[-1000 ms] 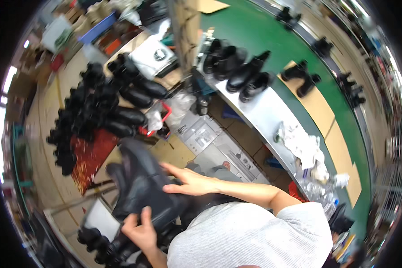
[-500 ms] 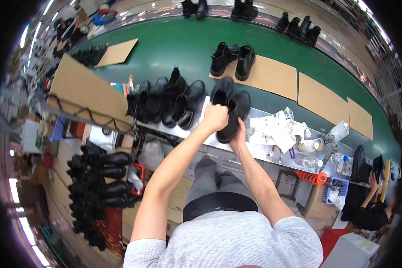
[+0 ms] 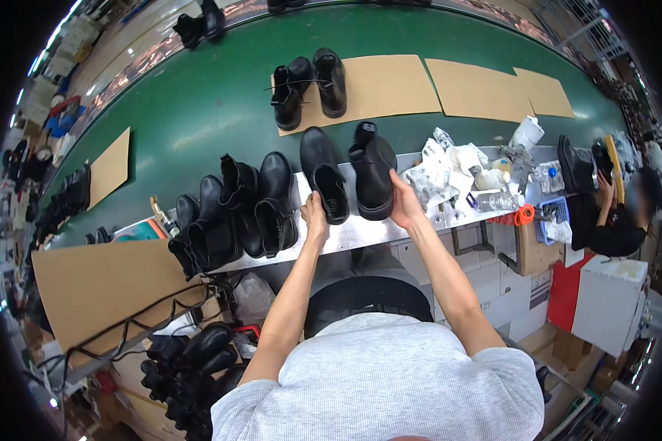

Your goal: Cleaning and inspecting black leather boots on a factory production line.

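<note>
Two black leather boots are in front of me at the metal bench edge. My left hand (image 3: 314, 220) grips the heel end of the left boot (image 3: 318, 160), whose opening faces me and whose toe points away. My right hand (image 3: 405, 203) is closed around the heel end of the right boot (image 3: 375, 176), its outer side and sole edge showing. A narrow gap lies between the two boots. Left of them stands a row of more black boots (image 3: 275, 192), close to my left hand.
On the green belt (image 3: 198, 103) lie cardboard sheets (image 3: 390, 84), one bearing a black boot pair (image 3: 329, 82). White crumpled cloths (image 3: 449, 165) and a clear bottle (image 3: 499, 201) are to my right. A co-worker (image 3: 618, 220) works far right. More boots (image 3: 198, 360) stand lower left.
The view has shifted. The boots, close together and overlapping before, are now apart, side by side. My left hand has moved from the boot's top to its left side near the heel.
</note>
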`<state>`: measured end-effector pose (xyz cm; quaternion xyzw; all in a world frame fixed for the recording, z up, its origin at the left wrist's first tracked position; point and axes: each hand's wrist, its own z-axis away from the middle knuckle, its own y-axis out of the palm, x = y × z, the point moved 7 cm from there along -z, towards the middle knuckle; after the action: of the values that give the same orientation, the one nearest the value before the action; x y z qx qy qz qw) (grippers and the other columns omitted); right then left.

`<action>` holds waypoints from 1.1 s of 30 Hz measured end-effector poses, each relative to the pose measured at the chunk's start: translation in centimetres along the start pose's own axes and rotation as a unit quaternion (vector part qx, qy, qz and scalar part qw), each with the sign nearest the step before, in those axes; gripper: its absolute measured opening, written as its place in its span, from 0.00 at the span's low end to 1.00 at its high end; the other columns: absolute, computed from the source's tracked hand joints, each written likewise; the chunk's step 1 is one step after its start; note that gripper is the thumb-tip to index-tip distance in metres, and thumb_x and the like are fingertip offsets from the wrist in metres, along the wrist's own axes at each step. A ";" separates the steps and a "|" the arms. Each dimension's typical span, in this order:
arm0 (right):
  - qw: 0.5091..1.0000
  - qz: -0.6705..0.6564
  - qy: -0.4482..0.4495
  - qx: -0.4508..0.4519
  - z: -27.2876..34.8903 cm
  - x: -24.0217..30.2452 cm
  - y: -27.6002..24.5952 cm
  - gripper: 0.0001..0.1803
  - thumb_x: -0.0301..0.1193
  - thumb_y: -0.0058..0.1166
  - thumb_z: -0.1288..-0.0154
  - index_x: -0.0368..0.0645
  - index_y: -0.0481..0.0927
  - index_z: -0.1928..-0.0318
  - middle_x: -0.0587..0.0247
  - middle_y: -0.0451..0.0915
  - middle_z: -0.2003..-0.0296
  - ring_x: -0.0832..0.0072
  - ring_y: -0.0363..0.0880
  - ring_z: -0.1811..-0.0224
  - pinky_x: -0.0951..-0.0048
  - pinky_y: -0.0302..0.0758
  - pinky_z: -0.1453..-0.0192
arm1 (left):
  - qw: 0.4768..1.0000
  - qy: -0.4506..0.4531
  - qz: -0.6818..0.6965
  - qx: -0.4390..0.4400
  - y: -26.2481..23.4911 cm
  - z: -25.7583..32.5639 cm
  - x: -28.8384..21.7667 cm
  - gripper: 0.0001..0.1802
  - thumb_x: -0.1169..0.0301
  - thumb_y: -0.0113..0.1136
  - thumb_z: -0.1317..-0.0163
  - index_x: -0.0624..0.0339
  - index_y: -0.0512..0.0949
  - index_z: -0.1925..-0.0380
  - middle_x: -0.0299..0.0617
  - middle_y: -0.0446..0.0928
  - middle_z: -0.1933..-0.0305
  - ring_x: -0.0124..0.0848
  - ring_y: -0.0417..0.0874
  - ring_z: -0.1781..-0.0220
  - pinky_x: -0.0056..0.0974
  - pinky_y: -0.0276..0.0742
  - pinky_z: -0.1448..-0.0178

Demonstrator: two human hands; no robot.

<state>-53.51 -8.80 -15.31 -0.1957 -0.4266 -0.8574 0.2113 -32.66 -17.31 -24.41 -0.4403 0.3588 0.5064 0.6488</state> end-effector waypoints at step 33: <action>0.993 -0.068 0.088 -0.040 1.7 7.2 5.2 0.27 0.51 0.51 0.36 0.40 0.75 0.49 0.55 0.79 0.55 0.63 0.81 0.55 0.56 0.79 0.49 | 0.838 -0.299 0.415 0.189 4.6 7.0 -20.7 0.38 0.40 0.61 0.47 0.64 0.70 0.50 0.56 0.71 0.51 0.48 0.72 0.45 0.55 0.73 0.41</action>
<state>-56.52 -11.72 -7.25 -0.0982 -0.3836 -0.9001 0.1816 -41.77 -17.35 -4.04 0.0539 0.3852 0.7573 0.5246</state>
